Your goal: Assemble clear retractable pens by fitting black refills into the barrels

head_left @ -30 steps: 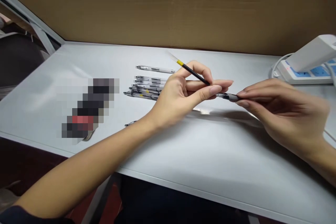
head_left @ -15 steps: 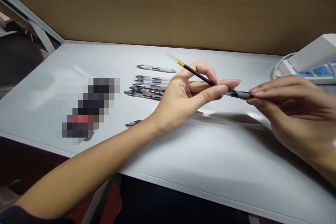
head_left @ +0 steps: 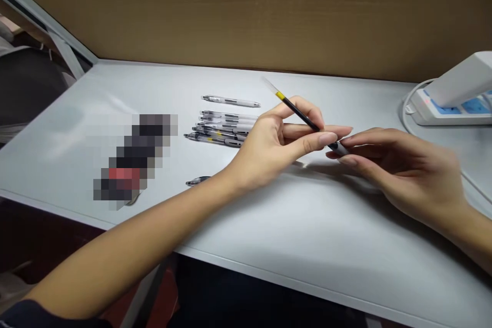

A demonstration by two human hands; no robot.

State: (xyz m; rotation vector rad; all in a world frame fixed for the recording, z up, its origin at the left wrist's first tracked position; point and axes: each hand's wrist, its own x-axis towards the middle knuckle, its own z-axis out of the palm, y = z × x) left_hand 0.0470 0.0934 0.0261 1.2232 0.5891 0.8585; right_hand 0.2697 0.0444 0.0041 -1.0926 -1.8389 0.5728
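My left hand [head_left: 282, 143] pinches a thin black pen refill [head_left: 298, 111] with a yellow band and a clear tail, which slants up to the left. My right hand [head_left: 395, 166] meets it from the right, fingertips closed on a grey pen tip piece [head_left: 338, 147] that sits over the refill's lower end. Both hands hover just above the white table [head_left: 269, 230]. Behind my left hand lie several clear pens [head_left: 223, 130] in a row.
One more pen [head_left: 230, 101] lies apart, farther back. A dark pen part [head_left: 197, 181] pokes out by my left wrist. A blurred dark and red object [head_left: 132, 159] sits at the left. A white power strip [head_left: 449, 107] lies at the right, before a cardboard wall [head_left: 246, 10].
The refill has tipped steeper and its tail has shifted right. My right hand has moved left, sliding the grey tip piece along the refill toward my left fingers.
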